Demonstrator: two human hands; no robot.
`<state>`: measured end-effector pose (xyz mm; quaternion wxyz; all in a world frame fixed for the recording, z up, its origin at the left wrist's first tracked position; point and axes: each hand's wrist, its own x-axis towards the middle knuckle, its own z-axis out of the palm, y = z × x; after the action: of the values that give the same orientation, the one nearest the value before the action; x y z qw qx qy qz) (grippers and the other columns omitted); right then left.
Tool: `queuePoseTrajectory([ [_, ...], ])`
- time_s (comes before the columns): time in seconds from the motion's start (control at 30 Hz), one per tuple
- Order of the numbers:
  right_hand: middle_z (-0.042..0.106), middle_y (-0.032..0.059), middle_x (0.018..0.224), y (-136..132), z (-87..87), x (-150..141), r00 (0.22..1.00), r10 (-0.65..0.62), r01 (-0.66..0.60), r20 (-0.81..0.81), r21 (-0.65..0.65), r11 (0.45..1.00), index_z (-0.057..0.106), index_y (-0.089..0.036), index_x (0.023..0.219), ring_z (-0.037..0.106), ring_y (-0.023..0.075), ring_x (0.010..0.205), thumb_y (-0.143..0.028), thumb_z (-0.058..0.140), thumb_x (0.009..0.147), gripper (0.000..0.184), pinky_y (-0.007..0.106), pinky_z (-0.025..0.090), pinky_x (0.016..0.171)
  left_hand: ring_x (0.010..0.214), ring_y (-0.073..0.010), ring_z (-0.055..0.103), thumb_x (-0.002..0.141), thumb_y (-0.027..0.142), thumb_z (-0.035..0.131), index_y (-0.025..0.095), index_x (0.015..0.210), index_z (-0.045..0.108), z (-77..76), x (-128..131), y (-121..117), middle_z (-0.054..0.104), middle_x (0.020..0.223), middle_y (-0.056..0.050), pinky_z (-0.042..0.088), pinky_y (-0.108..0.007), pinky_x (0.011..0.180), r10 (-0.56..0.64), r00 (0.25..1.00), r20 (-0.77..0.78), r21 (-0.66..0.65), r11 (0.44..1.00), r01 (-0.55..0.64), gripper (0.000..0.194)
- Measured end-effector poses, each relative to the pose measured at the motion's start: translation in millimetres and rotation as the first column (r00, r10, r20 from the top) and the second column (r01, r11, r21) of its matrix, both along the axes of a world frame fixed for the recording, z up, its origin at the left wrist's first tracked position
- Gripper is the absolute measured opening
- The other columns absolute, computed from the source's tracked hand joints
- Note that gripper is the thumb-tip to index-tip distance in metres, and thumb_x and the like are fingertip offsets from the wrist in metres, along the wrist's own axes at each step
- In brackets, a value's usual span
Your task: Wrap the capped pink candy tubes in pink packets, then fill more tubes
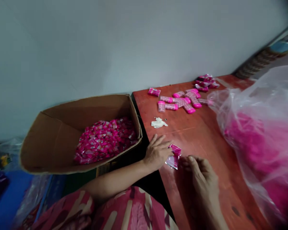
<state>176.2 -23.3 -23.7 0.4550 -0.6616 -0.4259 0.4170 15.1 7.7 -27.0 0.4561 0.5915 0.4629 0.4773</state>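
Note:
A small shiny pink packet [174, 157] lies on the red-brown tabletop near its left edge. My left hand [157, 150] rests palm down with fingers spread, its fingertips touching the packet's left side. Just right of the packet is my right hand [204, 177], thumb and fingers drawn together in a pinch; what is between them, if anything, cannot be made out. Beyond my hands, several pink-capped small containers with patterned bodies [180, 101] lie in a loose group. A crumpled white scrap [159, 123] sits between them and my left hand.
Left of the table stands an open cardboard box [60, 111] holding a heap of pink packets [105, 140]. More packets [205, 83] are piled at the table's back, with a single pink packet [154, 92] at the corner. A large clear plastic bag [261, 143] of pink items fills the right side.

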Motion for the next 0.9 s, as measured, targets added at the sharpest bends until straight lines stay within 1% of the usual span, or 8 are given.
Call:
queuePoseTrajectory([
  [0.13,0.065,0.0048,0.086,5.9,5.6,-14.7,0.991,0.027,-0.024,-0.130,0.026,0.999,0.055,-0.020,0.097,0.061,0.0183,0.075,-0.037,0.070,0.065,0.040,0.030,0.049,0.066,0.123,-0.0224,0.038,0.069,0.010,0.064,0.027,0.079,0.070,9.4,-0.6,-5.6,0.061,0.113,-0.006,0.013,-0.046,0.107,-0.006,1.000,0.028,0.039,0.999,0.004,0.021],
  [0.3,0.063,-0.0008,0.069,18.6,27.4,-22.7,0.961,-0.041,0.052,-0.273,0.033,0.998,0.056,-0.019,0.092,0.059,0.0123,0.059,-0.033,0.074,0.060,0.039,0.024,0.048,0.058,0.116,-0.0242,0.046,0.071,0.023,0.064,0.021,0.093,0.068,21.2,-0.1,-2.5,0.059,0.116,-0.008,0.028,-0.042,0.102,-0.004,0.997,0.073,0.072,0.997,-0.001,0.023],
  [0.4,0.061,-0.0029,0.063,26.6,35.0,-21.7,0.959,-0.012,0.022,-0.282,0.031,0.999,0.056,-0.019,0.091,0.055,0.0099,0.054,-0.032,0.075,0.059,0.038,0.020,0.044,0.054,0.093,-0.0249,0.060,0.071,0.035,0.063,0.016,0.096,0.066,23.0,-2.1,3.0,0.068,0.095,-0.007,0.045,-0.037,0.085,-0.010,0.988,0.152,-0.136,0.990,0.031,0.032],
  [0.5,0.061,-0.0032,0.062,34.1,36.1,-21.6,0.955,0.110,-0.107,-0.275,0.026,0.994,0.054,-0.019,0.092,0.054,0.0101,0.055,-0.032,0.072,0.063,0.036,0.020,0.043,0.053,0.064,-0.0191,0.062,0.071,0.041,0.061,0.012,0.070,0.067,20.1,-4.2,7.7,0.062,0.061,-0.002,0.050,-0.031,0.066,-0.053,0.947,0.315,-0.389,0.903,0.180,0.030],
  [0.6,0.060,-0.0030,0.061,48.2,35.3,-21.5,0.935,0.274,-0.275,-0.227,0.029,0.961,0.053,-0.019,0.090,0.054,0.0111,0.056,-0.032,0.069,0.067,0.030,0.021,0.042,0.054,0.053,-0.0138,0.057,0.066,0.040,0.065,0.011,0.059,0.063,15.5,-6.8,12.5,0.055,0.051,0.001,0.050,-0.029,0.059,0.040,0.913,0.405,-0.513,0.837,0.191,0.030],
  [0.7,0.060,-0.0008,0.066,78.3,38.8,-18.0,0.919,0.389,-0.386,-0.067,0.047,0.921,0.056,-0.018,0.084,0.055,0.0124,0.058,-0.035,0.063,0.072,0.022,0.023,0.041,0.054,0.048,-0.0119,0.054,0.062,0.037,0.069,0.011,0.050,0.060,14.1,-11.1,16.9,0.054,0.047,0.000,0.047,-0.025,0.054,0.112,0.917,0.382,-0.536,0.835,0.122,0.030],
  [0.8,0.062,0.0021,0.071,127.1,46.0,-15.4,0.876,0.377,-0.421,0.302,0.096,0.902,0.058,-0.017,0.084,0.056,0.0146,0.061,-0.039,0.052,0.079,0.023,0.024,0.042,0.056,0.047,-0.0116,0.054,0.060,0.036,0.071,0.010,0.051,0.062,16.9,-16.5,20.1,0.059,0.050,-0.003,0.046,-0.024,0.051,0.200,0.890,0.409,-0.598,0.795,0.096,0.029],
  [0.9,0.065,0.0056,0.079,182.2,48.6,-22.9,0.615,0.264,-0.463,0.743,0.070,0.883,0.060,-0.017,0.092,0.059,0.0179,0.069,-0.035,0.042,0.085,0.026,0.027,0.043,0.062,0.051,-0.0127,0.057,0.059,0.035,0.072,0.009,0.056,0.064,20.8,-21.8,23.0,0.063,0.056,-0.006,0.047,-0.024,0.053,0.283,0.843,0.457,-0.668,0.735,0.115,0.028],
])
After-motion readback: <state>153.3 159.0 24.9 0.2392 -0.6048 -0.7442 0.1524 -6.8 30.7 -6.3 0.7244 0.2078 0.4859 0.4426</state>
